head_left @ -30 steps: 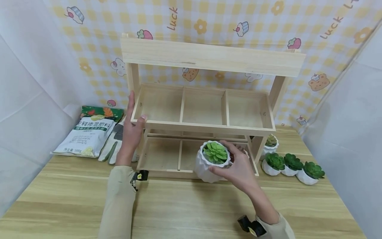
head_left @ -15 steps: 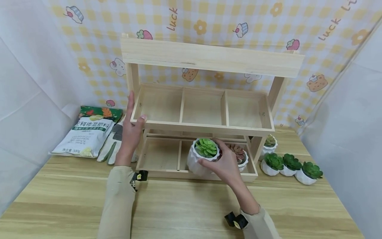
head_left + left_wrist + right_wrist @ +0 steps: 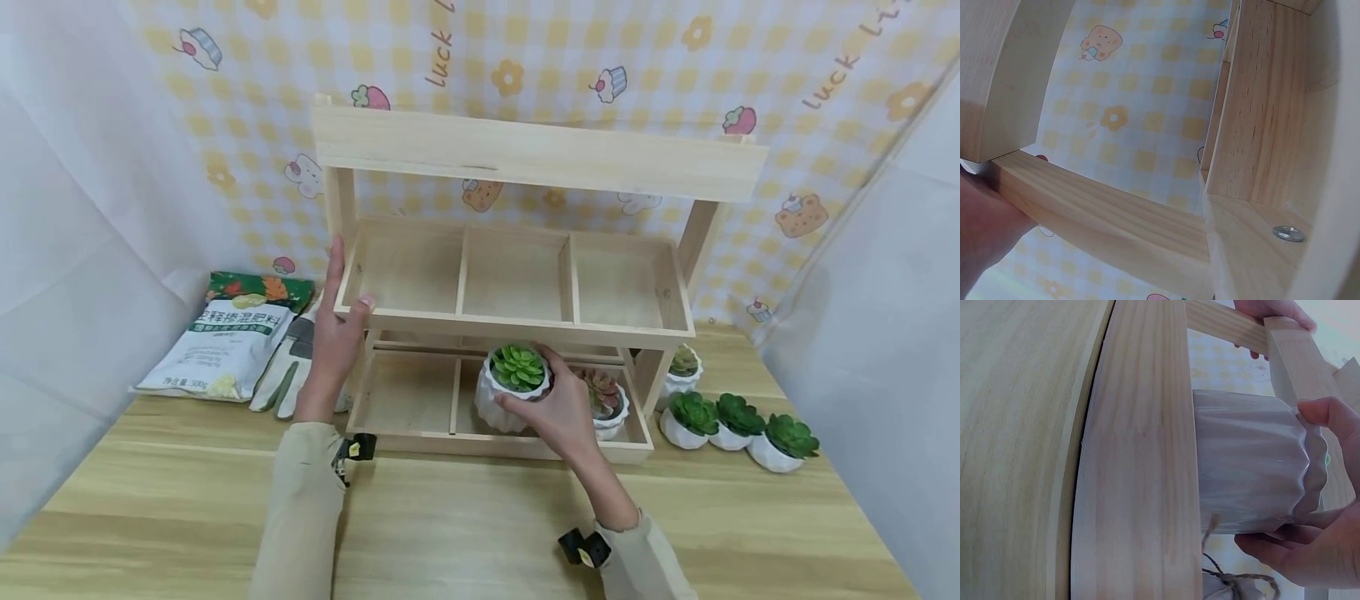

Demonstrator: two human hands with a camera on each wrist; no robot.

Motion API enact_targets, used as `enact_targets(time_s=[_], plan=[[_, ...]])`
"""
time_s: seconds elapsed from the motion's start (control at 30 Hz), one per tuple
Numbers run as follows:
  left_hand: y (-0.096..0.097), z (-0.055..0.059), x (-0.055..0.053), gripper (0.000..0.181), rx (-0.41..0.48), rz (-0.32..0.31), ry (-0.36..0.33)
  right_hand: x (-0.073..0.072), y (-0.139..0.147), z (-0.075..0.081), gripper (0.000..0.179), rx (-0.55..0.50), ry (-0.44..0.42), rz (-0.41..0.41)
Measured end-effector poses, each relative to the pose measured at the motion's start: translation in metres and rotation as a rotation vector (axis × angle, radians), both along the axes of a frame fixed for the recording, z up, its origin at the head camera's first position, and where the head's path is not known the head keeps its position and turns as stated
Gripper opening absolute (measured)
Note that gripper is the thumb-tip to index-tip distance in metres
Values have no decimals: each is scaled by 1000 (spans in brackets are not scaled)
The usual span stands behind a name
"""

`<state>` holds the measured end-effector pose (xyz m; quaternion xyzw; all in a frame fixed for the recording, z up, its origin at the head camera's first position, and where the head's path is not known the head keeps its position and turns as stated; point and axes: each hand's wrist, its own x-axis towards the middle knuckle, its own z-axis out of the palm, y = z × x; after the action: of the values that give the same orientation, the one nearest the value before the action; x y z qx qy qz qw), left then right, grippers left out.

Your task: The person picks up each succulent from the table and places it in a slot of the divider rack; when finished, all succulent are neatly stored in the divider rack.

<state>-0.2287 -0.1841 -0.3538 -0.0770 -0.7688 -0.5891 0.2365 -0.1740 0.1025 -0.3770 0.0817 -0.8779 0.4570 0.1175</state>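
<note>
A two-tier wooden plant shelf (image 3: 517,325) stands on the table, each tier split into three compartments. At the left end of its upper tier, my left hand (image 3: 336,337) grips the corner, thumb over the front edge. My right hand (image 3: 558,408) holds a white ribbed pot (image 3: 493,407) with a bright green succulent (image 3: 517,367), thumb and fingers around its rim. The pot is in the middle compartment of the lower tier, and in the right wrist view its lower part (image 3: 1241,462) is hidden behind the front board. A reddish succulent (image 3: 602,392) in a white pot occupies the right compartment.
Right of the shelf are several white-potted green succulents (image 3: 693,417). A white and green fertilizer bag (image 3: 225,346) and work gloves (image 3: 288,375) lie at the left. A yellow checked cloth (image 3: 540,50) hangs behind, with white cloth (image 3: 885,292) at the sides.
My right hand has moved the green succulent's pot left and back, from over the front edge into the lower middle compartment. The reddish succulent has come into fuller view. My left hand keeps its place.
</note>
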Motion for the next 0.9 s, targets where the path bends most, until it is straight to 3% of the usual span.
enact_targets(time_s=[0.9], plan=[[0, -3, 0, 70, -19, 2, 38, -6, -10, -23, 83, 103, -34, 22]])
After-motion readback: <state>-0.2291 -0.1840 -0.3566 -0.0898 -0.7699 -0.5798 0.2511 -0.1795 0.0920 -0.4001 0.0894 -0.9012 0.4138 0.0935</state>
